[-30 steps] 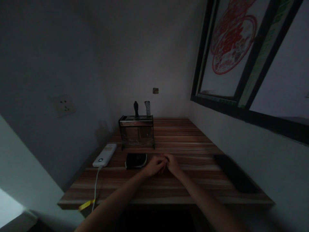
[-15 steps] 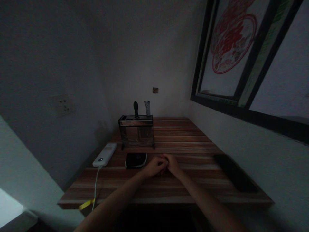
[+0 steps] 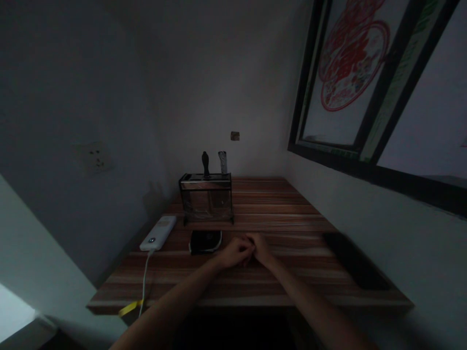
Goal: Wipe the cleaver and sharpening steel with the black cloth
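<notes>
My left hand [image 3: 235, 252] and my right hand [image 3: 260, 247] rest together on the striped wooden table [image 3: 292, 211], fingers curled and touching each other. Both are closed. Whether anything small lies between them is hidden by the fingers and the dim light. Just left of my left hand lies a small black case with a pale edge [image 3: 206, 242]. Behind it stands a clear-sided holder with a dark frame [image 3: 206, 203]. Out of its top rise a black handle [image 3: 205, 164] and a silvery, patterned handle [image 3: 223, 163].
At the left lies a white power bank [image 3: 159, 234] with a white cable [image 3: 145, 279] running over the front edge past a yellow tag [image 3: 129, 308]. A dark flat object [image 3: 353, 260] lies by the right wall. A socket [image 3: 95, 158] sits on the left wall.
</notes>
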Demonstrator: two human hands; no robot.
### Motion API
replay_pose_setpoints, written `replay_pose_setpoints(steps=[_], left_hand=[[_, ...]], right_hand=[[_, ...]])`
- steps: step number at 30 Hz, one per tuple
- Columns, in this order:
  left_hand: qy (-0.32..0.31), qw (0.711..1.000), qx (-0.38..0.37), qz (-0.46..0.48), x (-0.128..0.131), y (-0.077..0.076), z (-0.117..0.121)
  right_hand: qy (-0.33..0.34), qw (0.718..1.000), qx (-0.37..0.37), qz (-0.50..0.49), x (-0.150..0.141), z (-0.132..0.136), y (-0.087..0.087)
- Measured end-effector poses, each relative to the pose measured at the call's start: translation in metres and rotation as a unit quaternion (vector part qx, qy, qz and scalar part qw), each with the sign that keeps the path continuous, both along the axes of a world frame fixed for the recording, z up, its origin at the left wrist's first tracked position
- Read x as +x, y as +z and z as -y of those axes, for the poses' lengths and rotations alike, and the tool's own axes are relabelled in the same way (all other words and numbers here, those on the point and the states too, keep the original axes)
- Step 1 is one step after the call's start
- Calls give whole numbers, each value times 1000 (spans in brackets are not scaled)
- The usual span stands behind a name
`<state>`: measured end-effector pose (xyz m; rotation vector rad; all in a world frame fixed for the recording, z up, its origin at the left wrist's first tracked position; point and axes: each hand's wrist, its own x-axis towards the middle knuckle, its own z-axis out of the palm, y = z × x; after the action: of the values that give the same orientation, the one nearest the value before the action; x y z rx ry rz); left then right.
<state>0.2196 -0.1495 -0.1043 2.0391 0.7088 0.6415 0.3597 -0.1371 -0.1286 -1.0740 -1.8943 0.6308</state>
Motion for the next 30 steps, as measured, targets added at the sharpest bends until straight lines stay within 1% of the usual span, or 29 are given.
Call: replay_pose_setpoints(steps=[9, 17, 30], left_hand=[[-24, 1000, -9, 8, 1, -1, 1], [-26, 1000, -14, -1, 1, -3, 0], [-29, 1000, 9, 3, 1, -7, -3]], right_hand=[[-6, 1000, -12, 4, 0, -3, -4], [1, 1000, -10, 6, 0, 0, -1], [4, 1000, -6, 5, 1, 0, -2]])
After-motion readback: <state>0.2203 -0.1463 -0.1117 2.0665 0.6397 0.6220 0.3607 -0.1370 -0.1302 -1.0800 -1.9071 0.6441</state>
